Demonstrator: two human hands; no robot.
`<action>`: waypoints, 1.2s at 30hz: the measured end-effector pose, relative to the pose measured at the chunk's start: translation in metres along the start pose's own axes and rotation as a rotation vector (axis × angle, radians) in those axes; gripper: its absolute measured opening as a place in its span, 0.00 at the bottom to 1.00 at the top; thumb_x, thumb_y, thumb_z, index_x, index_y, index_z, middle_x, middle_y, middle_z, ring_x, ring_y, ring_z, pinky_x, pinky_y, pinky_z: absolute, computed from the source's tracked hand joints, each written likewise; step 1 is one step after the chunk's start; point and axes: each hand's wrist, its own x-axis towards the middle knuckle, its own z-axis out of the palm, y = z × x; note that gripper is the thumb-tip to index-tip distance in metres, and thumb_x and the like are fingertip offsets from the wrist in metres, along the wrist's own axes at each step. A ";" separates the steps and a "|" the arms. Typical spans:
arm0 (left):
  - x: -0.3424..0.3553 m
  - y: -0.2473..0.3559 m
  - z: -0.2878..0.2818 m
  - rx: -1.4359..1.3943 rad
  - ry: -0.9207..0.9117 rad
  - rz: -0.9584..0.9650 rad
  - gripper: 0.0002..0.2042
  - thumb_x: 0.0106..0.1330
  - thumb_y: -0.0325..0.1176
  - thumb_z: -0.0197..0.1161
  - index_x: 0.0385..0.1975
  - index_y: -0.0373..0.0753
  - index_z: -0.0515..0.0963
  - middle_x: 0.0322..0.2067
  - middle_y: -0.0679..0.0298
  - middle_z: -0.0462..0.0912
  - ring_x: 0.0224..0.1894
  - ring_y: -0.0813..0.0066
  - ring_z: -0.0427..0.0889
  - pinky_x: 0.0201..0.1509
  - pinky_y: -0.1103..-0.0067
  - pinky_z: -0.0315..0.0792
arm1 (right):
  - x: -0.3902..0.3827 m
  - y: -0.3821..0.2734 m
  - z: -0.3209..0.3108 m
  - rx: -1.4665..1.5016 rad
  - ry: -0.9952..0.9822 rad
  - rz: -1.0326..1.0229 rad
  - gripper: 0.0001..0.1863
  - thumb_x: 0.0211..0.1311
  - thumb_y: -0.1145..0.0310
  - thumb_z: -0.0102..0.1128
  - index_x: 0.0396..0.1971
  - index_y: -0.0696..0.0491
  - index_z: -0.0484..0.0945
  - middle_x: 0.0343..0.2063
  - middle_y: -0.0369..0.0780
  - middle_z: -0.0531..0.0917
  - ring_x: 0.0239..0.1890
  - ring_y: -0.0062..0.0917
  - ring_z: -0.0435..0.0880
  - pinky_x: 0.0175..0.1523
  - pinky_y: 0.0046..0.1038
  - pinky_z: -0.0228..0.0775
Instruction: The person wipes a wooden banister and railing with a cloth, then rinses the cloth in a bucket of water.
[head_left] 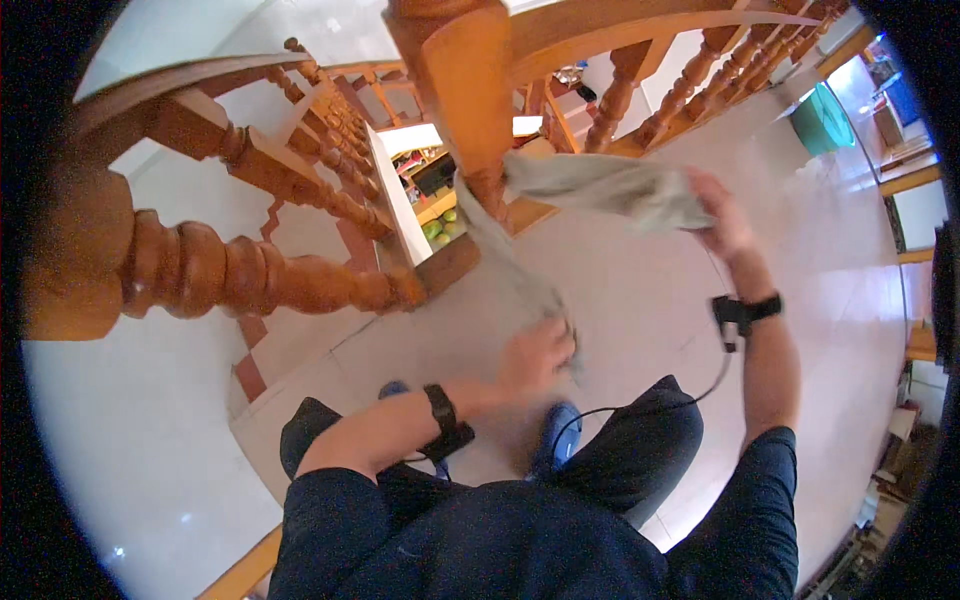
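Basically, both arms reach forward from a dark shirt (500, 535), above dark trousers (645, 440) and a blue shoe (563, 435). The left forearm angles inward across the body, elbow bent outward, a black strap (440, 408) at its wrist. Its left hand (535, 358) sits low, ahead of the shoes; it is blurred, but its fingers close around one end of a pale grey cloth (610, 188). The right forearm rises steeply, with another black strap (762, 307) on the wrist and a cable trailing below. Farther forward and higher, the right hand (718, 215) bends inward toward the railing, its fingers gripping the cloth's other end.

Between the hands, the cloth runs to either side of a wooden post (470, 100), touching it near its narrow lower part; the stretch behind the post is hidden. Turned balusters (260, 275) stand to the left, and more run off to the right. Beyond the right hand, well apart from it, a green tub (822, 120) stands on the floor (640, 300).
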 end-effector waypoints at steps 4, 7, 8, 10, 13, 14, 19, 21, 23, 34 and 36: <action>0.078 -0.006 -0.070 0.081 0.573 0.024 0.12 0.45 0.34 0.63 0.19 0.37 0.65 0.23 0.57 0.62 0.27 0.56 0.67 0.26 0.66 0.61 | -0.049 -0.040 -0.159 -0.088 0.186 -0.270 0.26 0.63 0.59 0.50 0.56 0.58 0.66 0.51 0.41 0.73 0.52 0.30 0.74 0.56 0.34 0.67; 0.075 0.014 -0.097 0.037 0.424 0.018 0.13 0.42 0.34 0.63 0.18 0.38 0.64 0.22 0.57 0.61 0.24 0.58 0.65 0.25 0.66 0.59 | -0.072 -0.075 -0.121 -0.064 0.079 -0.324 0.26 0.62 0.61 0.51 0.56 0.60 0.65 0.52 0.43 0.73 0.53 0.30 0.73 0.58 0.33 0.66; 0.070 0.022 -0.094 0.005 0.337 0.126 0.12 0.42 0.34 0.62 0.18 0.38 0.64 0.22 0.57 0.62 0.24 0.59 0.66 0.24 0.67 0.59 | -0.072 -0.076 -0.099 -0.043 -0.042 -0.372 0.26 0.61 0.62 0.51 0.56 0.61 0.66 0.52 0.44 0.73 0.53 0.29 0.73 0.58 0.33 0.66; 0.041 0.056 -0.088 -0.104 0.148 0.337 0.10 0.43 0.33 0.59 0.17 0.39 0.65 0.22 0.59 0.64 0.25 0.61 0.68 0.25 0.67 0.61 | -0.054 -0.054 -0.020 -0.661 -0.150 -0.629 0.22 0.62 0.62 0.50 0.54 0.57 0.70 0.50 0.40 0.75 0.52 0.27 0.74 0.57 0.31 0.65; 0.001 0.093 -0.046 -0.456 -0.233 0.504 0.06 0.48 0.33 0.56 0.19 0.38 0.71 0.23 0.58 0.69 0.27 0.60 0.72 0.30 0.66 0.68 | 0.010 0.005 0.101 -0.695 -0.330 -0.209 0.21 0.64 0.57 0.48 0.48 0.58 0.72 0.38 0.43 0.80 0.41 0.27 0.76 0.49 0.28 0.67; -0.004 0.082 -0.036 -0.450 -0.239 0.501 0.06 0.48 0.33 0.56 0.19 0.38 0.71 0.23 0.58 0.69 0.27 0.60 0.72 0.30 0.66 0.68 | 0.032 0.028 0.127 -0.751 -0.436 -0.306 0.18 0.64 0.59 0.46 0.40 0.60 0.73 0.31 0.49 0.79 0.35 0.35 0.79 0.43 0.34 0.70; -0.030 -0.038 0.014 0.110 -0.854 -0.336 0.09 0.52 0.35 0.59 0.26 0.35 0.75 0.29 0.49 0.75 0.36 0.53 0.77 0.36 0.61 0.71 | 0.056 0.098 0.106 -1.143 -0.432 -0.393 0.13 0.60 0.64 0.43 0.33 0.59 0.71 0.27 0.54 0.77 0.32 0.49 0.76 0.39 0.44 0.67; -0.054 -0.091 -0.009 0.149 -0.350 -0.089 0.07 0.53 0.35 0.60 0.27 0.39 0.76 0.30 0.55 0.75 0.35 0.56 0.75 0.37 0.67 0.71 | 0.024 0.130 0.056 -1.438 -0.588 -0.096 0.15 0.61 0.60 0.42 0.32 0.57 0.73 0.24 0.51 0.77 0.28 0.45 0.77 0.38 0.44 0.68; -0.017 -0.091 -0.032 0.168 -0.067 -0.048 0.10 0.50 0.35 0.62 0.22 0.36 0.71 0.27 0.54 0.73 0.32 0.54 0.75 0.32 0.66 0.69 | -0.029 0.159 -0.009 -1.219 -0.521 0.027 0.12 0.60 0.64 0.45 0.26 0.57 0.72 0.18 0.47 0.75 0.22 0.36 0.75 0.33 0.36 0.68; -0.003 0.111 -0.054 -0.691 -0.132 0.637 0.06 0.45 0.32 0.55 0.19 0.39 0.68 0.23 0.58 0.68 0.26 0.63 0.72 0.27 0.71 0.69 | 0.042 0.008 0.154 -0.055 -0.250 -0.148 0.14 0.64 0.61 0.43 0.27 0.56 0.72 0.22 0.31 0.71 0.26 0.19 0.66 0.32 0.25 0.61; 0.015 0.093 -0.069 -0.620 0.126 0.509 0.09 0.48 0.38 0.54 0.19 0.40 0.67 0.24 0.57 0.68 0.25 0.58 0.70 0.26 0.69 0.67 | -0.005 -0.018 0.166 -0.521 -0.457 -0.229 0.17 0.65 0.52 0.47 0.37 0.51 0.75 0.24 0.29 0.72 0.25 0.14 0.66 0.28 0.17 0.61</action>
